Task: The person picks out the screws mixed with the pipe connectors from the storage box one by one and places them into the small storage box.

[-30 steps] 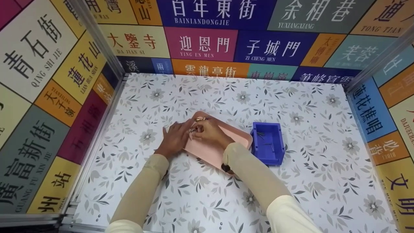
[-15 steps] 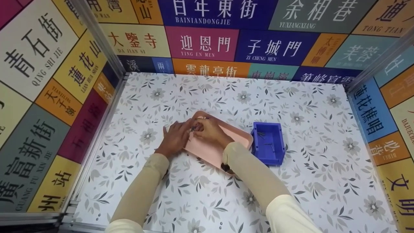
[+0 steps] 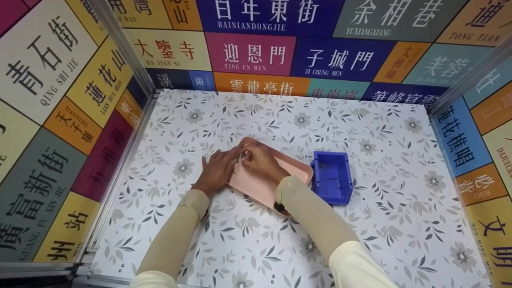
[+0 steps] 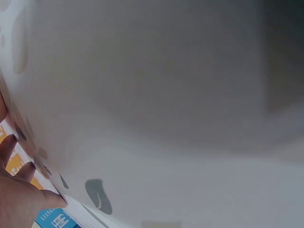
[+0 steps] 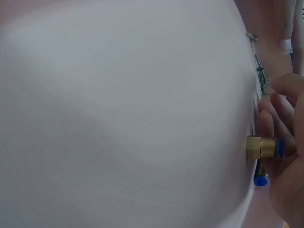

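Observation:
A shallow pink tray (image 3: 254, 186) lies at an angle on the table. My left hand (image 3: 216, 170) rests flat across its left end, fingers spread. Over the tray's upper left part, my right hand (image 3: 260, 162) is bent down with thumb and fingertips pinching at small metal pieces. In the right wrist view these are threaded screws (image 5: 262, 78) right at the fingertips, with a metal ring (image 5: 251, 37) farther along the tray. A brass fitting with a blue collar (image 5: 261, 147) is beside the palm, and another blue-ended fitting (image 5: 260, 179) lies behind it.
A blue plastic bin (image 3: 340, 199) stands right of the tray, close to its corner. Several thin dark metal pieces (image 3: 322, 165) lie inside it. The table has a floral cover (image 3: 384, 240), and panels with printed street names (image 3: 250, 54) enclose it at the back and sides.
My right fingertips shift slightly among the small metal pieces, and fewer dark pieces show between them now. The left hand, tray and bin stay in place.

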`<state>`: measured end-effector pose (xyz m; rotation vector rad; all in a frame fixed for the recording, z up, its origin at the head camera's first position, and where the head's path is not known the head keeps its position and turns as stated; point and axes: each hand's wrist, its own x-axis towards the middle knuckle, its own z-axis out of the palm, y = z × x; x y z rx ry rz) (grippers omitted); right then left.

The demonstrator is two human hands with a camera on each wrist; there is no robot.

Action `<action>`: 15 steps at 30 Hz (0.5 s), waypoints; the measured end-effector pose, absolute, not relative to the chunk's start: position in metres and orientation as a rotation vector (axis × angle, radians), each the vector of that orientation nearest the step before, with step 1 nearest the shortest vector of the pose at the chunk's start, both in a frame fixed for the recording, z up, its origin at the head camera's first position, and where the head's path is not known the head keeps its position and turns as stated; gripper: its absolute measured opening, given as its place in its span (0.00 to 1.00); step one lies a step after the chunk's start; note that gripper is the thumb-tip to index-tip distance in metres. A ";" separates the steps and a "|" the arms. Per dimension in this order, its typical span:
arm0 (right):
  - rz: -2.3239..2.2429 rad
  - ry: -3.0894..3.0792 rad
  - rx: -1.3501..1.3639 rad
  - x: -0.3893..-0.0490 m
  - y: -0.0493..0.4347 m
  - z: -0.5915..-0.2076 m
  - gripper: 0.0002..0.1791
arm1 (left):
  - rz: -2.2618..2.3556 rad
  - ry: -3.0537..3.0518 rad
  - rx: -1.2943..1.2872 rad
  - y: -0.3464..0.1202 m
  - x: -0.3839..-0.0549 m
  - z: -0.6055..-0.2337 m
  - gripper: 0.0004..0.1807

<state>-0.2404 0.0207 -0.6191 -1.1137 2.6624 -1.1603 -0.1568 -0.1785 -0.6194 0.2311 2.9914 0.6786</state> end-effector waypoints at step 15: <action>-1.011 2.578 -1.119 -0.239 0.014 -0.620 0.12 | 0.709 2.994 0.214 -0.180 -0.155 -0.619 0.29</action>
